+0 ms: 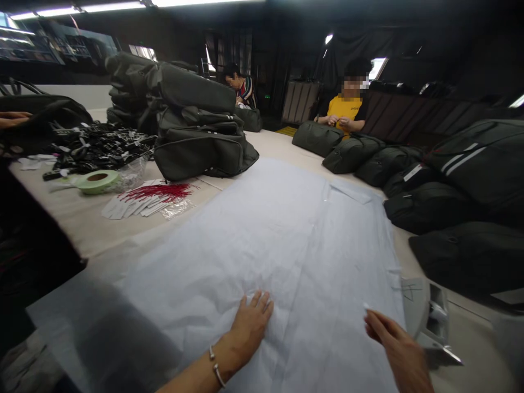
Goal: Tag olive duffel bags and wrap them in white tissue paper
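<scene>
Pressing flat, left hand point(250, 322) spread on white tissue sheet point(266, 245), right hand point(399, 344) grip pinching its near-right edge, bags point(458, 207) crowding right.

Dim room, ceiling strip glare, warped edges.

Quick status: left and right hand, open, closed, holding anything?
Left hand: open, palm flat on the white tissue paper, holding nothing.
Right hand: fingers pinched at the paper's right edge; cannot tell whether it grips the sheet.

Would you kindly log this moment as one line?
left hand: flat on tissue paper sheet | right hand: pinching sheet's right edge | nearby: dark green bags, tape roll
</scene>
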The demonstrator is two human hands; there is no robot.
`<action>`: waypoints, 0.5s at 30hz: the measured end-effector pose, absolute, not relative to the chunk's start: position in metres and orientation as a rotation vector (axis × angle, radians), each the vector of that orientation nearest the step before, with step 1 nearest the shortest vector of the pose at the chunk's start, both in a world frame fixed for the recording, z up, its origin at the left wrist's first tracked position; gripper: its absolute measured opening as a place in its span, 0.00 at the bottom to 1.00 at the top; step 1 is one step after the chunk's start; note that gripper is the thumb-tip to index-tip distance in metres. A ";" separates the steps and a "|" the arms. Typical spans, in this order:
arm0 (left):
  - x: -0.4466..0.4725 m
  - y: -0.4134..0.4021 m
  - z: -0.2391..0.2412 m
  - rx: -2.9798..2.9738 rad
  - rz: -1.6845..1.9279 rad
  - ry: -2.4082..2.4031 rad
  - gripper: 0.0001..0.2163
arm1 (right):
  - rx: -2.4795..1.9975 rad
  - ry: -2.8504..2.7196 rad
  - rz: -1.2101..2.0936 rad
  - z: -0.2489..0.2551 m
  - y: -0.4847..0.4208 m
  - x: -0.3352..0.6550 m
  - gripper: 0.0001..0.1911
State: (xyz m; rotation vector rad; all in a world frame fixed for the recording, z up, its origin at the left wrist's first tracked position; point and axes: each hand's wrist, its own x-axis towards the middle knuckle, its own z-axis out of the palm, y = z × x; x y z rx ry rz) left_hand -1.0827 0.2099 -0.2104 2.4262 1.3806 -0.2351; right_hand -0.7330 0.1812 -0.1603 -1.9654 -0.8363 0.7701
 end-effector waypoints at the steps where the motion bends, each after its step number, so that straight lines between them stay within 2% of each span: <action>1: -1.082 0.209 -0.213 2.420 -0.221 1.384 0.26 | -1.891 -0.924 0.898 -0.150 0.203 -0.757 0.25; 4: -1.081 0.208 -0.224 2.414 -0.170 1.397 0.26 | -1.668 -1.187 1.287 -0.129 0.273 -0.821 0.31; 6: -1.080 0.209 -0.231 2.411 -0.160 1.400 0.26 | -1.643 -1.258 1.391 -0.128 0.311 -0.846 0.28; 10: -1.078 0.211 -0.241 2.386 -0.190 1.383 0.26 | -1.776 -1.322 1.421 -0.153 0.355 -0.860 0.13; 15: -1.077 0.210 -0.242 2.378 -0.178 1.380 0.28 | -2.088 -1.465 1.334 -0.193 0.374 -0.859 0.10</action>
